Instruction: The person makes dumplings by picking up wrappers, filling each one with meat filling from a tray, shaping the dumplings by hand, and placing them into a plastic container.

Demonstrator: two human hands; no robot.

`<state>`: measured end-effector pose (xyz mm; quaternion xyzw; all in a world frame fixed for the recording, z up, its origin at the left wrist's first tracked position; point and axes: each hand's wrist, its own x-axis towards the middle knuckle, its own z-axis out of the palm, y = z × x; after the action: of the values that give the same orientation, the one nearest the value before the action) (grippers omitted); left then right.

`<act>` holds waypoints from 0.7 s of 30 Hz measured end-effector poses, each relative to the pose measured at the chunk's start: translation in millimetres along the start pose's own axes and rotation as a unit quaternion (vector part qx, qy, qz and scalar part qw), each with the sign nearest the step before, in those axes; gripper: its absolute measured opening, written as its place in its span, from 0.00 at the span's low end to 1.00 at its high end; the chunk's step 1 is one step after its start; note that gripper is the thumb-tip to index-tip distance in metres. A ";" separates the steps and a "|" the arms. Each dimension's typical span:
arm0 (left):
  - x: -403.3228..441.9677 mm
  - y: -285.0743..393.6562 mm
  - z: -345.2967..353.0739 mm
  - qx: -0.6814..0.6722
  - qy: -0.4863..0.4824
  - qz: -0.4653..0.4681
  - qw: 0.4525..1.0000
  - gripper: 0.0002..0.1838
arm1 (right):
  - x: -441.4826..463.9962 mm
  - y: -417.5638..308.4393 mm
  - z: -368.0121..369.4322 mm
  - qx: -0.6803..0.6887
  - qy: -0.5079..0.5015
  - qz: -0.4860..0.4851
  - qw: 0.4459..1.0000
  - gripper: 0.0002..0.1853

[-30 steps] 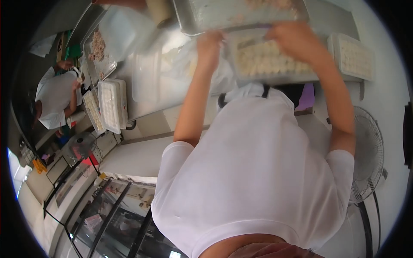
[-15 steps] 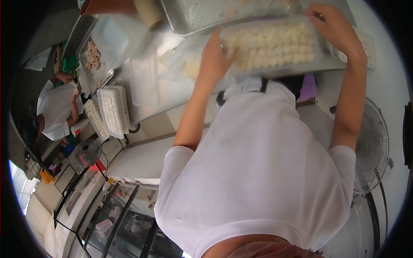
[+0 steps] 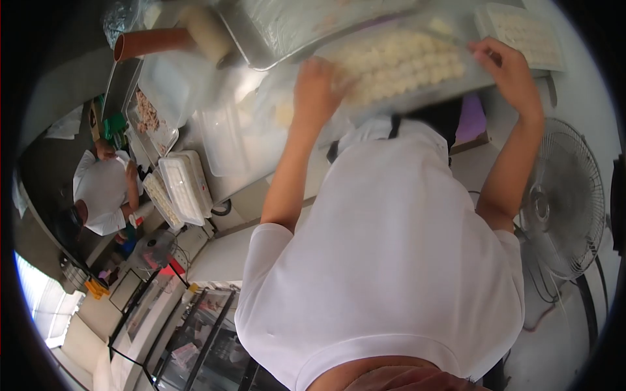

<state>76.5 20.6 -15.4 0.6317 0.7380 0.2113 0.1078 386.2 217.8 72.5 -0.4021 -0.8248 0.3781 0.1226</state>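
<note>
A clear plastic container [image 3: 404, 98] filled with rows of small pale dumpling-like pieces [image 3: 407, 65] is in front of me, blurred by motion. My left hand [image 3: 316, 91] is at its left end, fingers curled round the edge and partly smeared. At the opposite end, my right hand [image 3: 507, 68] pinches the rim near the corner with bent fingers. Whether a separate lid or film lies over the pieces, I cannot tell. Thin clear plastic and a small yellowish piece [image 3: 284, 114] lie just left of my left hand.
A metal tray [image 3: 257, 62] lies beyond the container. Another filled box [image 3: 521, 36] stands at the right. Leftward are an empty clear tub [image 3: 222, 143], reddish-brown pipe [image 3: 153, 44], chopped filling [image 3: 147, 111] and stacked filled boxes [image 3: 186, 186]. A co-worker [image 3: 104, 186] works far left; a fan [image 3: 561, 199] stands right.
The view has turned and shifted, so the container now slants up to the right. My right hand appears lower, and the other filled box shows more fully. Both hands stay at the container's ends.
</note>
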 end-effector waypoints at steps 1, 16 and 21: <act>1.1 8.7 0.1 -0.041 0.056 -0.029 0.997 0.27 | -7.9 4.9 1.7 0.003 0.006 0.005 1.000 0.10; 81.5 90.9 85.3 -0.131 -0.019 0.179 0.975 0.35 | -81.6 66.8 0.6 0.253 0.183 0.113 0.943 0.12; 90.1 96.7 98.0 -0.070 -0.092 0.180 0.977 0.36 | -62.9 91.5 -14.0 0.271 0.187 0.088 0.940 0.13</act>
<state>187.9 136.8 -49.2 0.7620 0.5825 0.2188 0.1794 486.2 213.3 22.4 -0.4880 -0.6149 0.5142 0.3455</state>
